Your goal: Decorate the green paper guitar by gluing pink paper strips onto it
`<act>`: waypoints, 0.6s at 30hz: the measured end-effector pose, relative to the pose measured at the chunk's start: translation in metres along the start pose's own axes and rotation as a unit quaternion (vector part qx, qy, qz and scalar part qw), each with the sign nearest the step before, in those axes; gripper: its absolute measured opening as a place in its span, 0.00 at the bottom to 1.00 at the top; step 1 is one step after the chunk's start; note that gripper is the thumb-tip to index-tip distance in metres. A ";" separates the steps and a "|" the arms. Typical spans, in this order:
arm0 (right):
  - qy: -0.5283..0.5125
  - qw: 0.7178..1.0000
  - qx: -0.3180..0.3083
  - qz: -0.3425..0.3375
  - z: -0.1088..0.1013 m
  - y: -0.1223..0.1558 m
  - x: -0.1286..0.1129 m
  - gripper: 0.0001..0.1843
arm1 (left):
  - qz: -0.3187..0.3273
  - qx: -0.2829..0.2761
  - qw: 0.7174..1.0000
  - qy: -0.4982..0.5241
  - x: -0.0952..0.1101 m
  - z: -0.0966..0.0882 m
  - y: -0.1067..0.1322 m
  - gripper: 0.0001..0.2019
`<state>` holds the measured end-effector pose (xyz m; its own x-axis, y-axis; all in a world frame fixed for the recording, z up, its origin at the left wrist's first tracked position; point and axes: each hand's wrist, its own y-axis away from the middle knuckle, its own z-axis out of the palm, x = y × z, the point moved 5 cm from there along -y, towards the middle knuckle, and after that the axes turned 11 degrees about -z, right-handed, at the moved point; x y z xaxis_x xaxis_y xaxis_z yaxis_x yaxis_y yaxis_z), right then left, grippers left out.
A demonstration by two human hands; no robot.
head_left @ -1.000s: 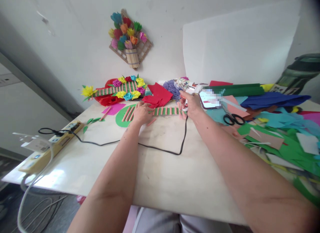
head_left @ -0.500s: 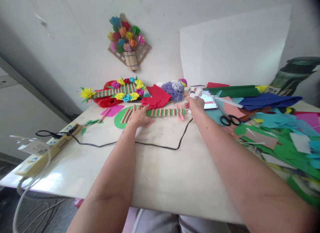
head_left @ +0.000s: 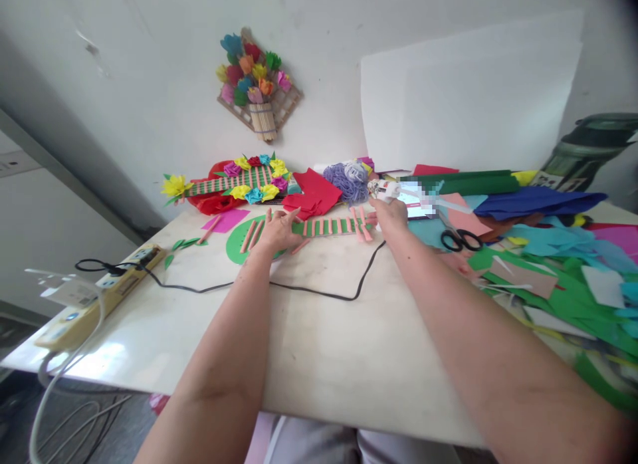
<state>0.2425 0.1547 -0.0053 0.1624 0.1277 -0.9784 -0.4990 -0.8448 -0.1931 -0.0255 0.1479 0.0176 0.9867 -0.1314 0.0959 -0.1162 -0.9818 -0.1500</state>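
Note:
A guitar-shaped green cutout (head_left: 239,241) with several pink strips across its body and neck lies flat on the table. My left hand (head_left: 279,232) rests on it where body meets neck, fingers spread, covering that part. At the far end of the neck, by the crossed pink pieces (head_left: 361,225), is my right hand (head_left: 389,215). Its fingers are closed round what looks like a white glue gun (head_left: 387,189), the handle mostly hidden by the hand. A black cord (head_left: 366,274) runs up to this hand. One loose pink strip (head_left: 301,246) lies just below the neck.
A flower-trimmed guitar (head_left: 229,183), red paper (head_left: 314,195) and purple yarn (head_left: 343,181) lie along the back. A phone (head_left: 421,201), black-handled scissors (head_left: 461,240) and paper scraps (head_left: 563,298) are on the right. A power strip (head_left: 119,291) stands at left, green leaves (head_left: 184,243) near it.
The green guitar's neck end has shifted slightly right and down. My right hand is a touch lower, and more of the white glue gun shows above it. My left hand stays on the cutout.

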 end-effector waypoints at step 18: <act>0.143 0.988 -0.007 -0.059 -0.003 -0.008 0.007 0.18 | 0.057 -0.033 0.998 0.025 0.006 0.004 -0.002 0.41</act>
<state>0.2502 0.1612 -0.0106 0.4539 0.0754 -0.8879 -0.4514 -0.8396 -0.3020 -0.0186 0.1496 0.0149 0.9601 -0.2470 0.1313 -0.2354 -0.9670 -0.0978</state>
